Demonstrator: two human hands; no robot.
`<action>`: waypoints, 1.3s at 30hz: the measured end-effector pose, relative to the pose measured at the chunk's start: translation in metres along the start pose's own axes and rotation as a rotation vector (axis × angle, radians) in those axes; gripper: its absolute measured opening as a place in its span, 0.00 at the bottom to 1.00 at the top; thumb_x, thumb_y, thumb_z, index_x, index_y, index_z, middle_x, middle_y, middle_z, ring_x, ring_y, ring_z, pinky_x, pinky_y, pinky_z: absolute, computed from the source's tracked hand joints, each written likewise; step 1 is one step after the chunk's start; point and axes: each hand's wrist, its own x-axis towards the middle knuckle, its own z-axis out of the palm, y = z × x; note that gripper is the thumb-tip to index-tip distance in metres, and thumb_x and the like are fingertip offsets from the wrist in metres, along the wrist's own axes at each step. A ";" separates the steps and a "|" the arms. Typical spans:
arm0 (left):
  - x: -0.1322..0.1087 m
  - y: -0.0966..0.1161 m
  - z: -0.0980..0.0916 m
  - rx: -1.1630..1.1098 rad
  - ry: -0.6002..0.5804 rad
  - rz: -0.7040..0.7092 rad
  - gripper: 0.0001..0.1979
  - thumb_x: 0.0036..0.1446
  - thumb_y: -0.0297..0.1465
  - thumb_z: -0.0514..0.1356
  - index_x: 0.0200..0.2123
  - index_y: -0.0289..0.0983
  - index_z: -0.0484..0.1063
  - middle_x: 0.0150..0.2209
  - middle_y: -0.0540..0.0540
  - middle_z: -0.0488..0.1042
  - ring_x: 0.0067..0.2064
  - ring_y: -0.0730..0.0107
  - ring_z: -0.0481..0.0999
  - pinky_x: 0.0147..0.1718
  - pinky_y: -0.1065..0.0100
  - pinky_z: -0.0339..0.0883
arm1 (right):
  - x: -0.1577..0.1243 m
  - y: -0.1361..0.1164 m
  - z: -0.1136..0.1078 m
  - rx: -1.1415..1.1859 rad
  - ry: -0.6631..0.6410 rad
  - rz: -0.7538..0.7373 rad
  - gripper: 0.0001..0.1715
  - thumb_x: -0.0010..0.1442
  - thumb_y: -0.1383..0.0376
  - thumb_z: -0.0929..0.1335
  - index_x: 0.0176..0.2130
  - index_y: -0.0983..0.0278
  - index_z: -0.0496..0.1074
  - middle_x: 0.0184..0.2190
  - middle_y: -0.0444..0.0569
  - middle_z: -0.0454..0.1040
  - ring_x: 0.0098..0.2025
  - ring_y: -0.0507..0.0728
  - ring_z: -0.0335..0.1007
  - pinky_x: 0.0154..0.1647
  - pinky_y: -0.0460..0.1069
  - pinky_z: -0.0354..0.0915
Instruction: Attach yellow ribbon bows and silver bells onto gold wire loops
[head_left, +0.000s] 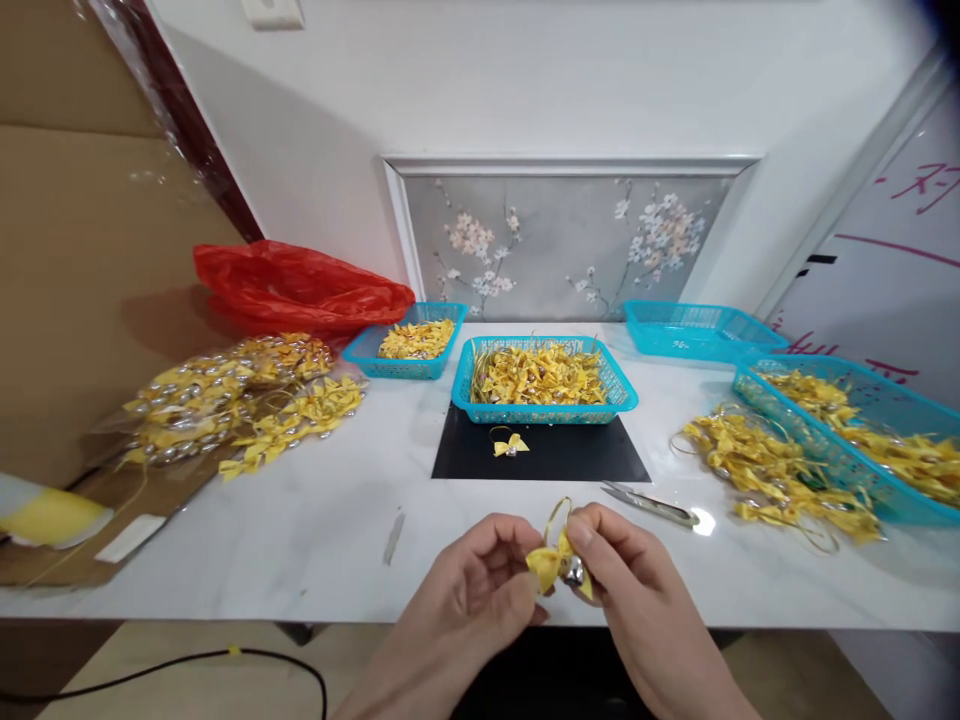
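Well left of the black mat (540,455), a heap of bows (240,400) is being kept beside a red bag (300,285). Just in front of the mat, a yellow bow (553,566) is being pinched by the left hand (472,590) and the right hand (630,580) together. Scissors (649,503) are lying at the mat's right front corner, near the right hand. Loose bows (772,470) are lying further right.

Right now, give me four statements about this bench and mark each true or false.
1. The left hand and right hand pinch one yellow bow between them. True.
2. The scissors are in the right hand. False: the scissors lie on the table, beside the black mat.
3. A single bow lies on the black mat. True.
4. The red bag lies at the right end. False: the red bag is at the far left.
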 end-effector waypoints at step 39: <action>0.012 -0.007 0.009 -0.293 0.080 -0.025 0.13 0.57 0.31 0.63 0.22 0.35 0.67 0.24 0.50 0.67 0.29 0.74 0.64 0.32 0.72 0.59 | 0.002 -0.019 -0.016 -0.806 -0.252 -0.512 0.16 0.62 0.71 0.62 0.23 0.62 0.59 0.20 0.41 0.58 0.23 0.51 0.57 0.24 0.47 0.50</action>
